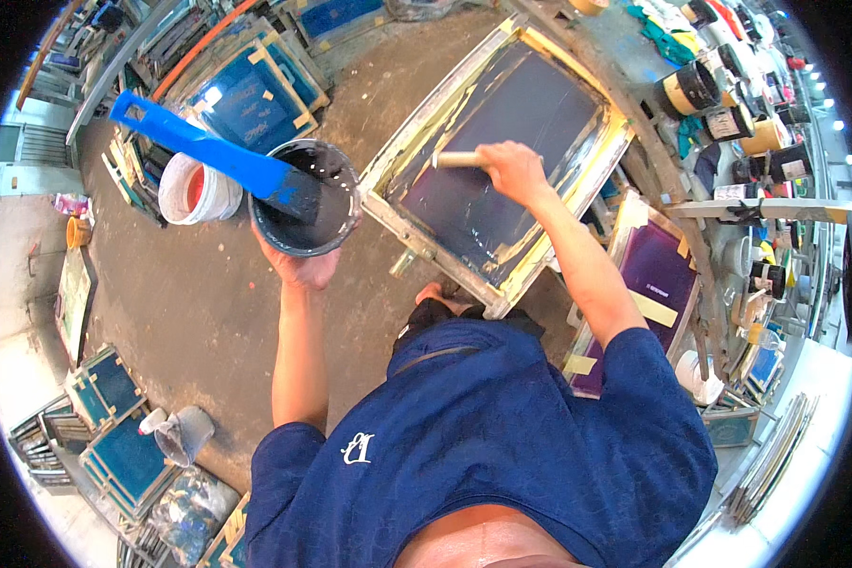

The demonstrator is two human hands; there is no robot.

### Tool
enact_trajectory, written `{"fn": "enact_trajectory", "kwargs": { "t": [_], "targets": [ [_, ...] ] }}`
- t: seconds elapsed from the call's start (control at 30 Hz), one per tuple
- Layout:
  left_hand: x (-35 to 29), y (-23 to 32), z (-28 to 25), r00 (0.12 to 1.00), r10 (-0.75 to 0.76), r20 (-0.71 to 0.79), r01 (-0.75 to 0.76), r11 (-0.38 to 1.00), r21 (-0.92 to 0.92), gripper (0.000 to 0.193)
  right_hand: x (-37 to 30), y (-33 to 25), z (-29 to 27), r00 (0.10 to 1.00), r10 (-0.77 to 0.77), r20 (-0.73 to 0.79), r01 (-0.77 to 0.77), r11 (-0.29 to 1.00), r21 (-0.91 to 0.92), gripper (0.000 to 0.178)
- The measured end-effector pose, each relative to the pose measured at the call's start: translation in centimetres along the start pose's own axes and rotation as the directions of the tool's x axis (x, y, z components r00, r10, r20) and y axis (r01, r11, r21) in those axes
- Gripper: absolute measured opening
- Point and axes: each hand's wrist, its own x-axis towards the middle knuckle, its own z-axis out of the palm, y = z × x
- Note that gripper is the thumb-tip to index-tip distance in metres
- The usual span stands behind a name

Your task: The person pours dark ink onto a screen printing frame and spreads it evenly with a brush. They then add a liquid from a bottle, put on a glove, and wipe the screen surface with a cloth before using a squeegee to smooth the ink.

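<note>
My left hand [305, 268] is wrapped round the lower side of a round tub [284, 237] with dark grey ink inside. A blue plastic spatula [194, 142] leans in the tub, its dark, ink-coated end in the ink and its handle slanting up and left over the rim. My right hand [513, 172] is closed round a short pale bar [459, 159], held over a screen-printing frame [502, 308]. Dark mesh [530, 114] fills the frame, edged with yellowish tape and streaks of ink. What lies under my right fingers is hidden.
A white bucket [220, 194] stands behind the tub. Blue-meshed screens [251, 95] lean at the back left, others [133, 454] at the lower left. A purple screen [639, 275] lies right of my right forearm. Ink tubs [688, 87] crowd the right-hand side.
</note>
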Motion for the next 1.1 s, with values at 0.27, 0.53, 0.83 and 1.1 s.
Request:
{"fn": "enact_trajectory", "kwargs": {
  "t": [0.27,0.53,0.83,1.1],
  "targets": [
    [-2.7,-0.4,-1.9,0.992,0.074,0.106,-0.070,0.997,-0.042,0.093,-2.1,-1.8,1.9,0.996,-0.001,-0.088,0.001,1.000,0.004,0.022],
    [-1.3,-1.9,-0.4,0.998,-0.014,-0.068,0.015,1.000,0.014,0.122,-10.9,-10.3,2.4,0.999,0.042,-0.022,-0.039,0.994,0.102,0.023],
    [-1.4,-2.3,-0.9,1.000,-0.025,0.007,0.025,0.999,0.037,0.130,-10.0,-9.4,1.4,0.936,0.252,0.247,-0.319,0.905,0.283,0.022],
    [-2.2,-1.6,-0.6,1.000,-0.021,0.015,0.022,0.998,-0.065,0.099,-9.4,-5.3,1.5,0.811,0.362,0.459,-0.564,0.693,0.450,0.037]
  ]
}}
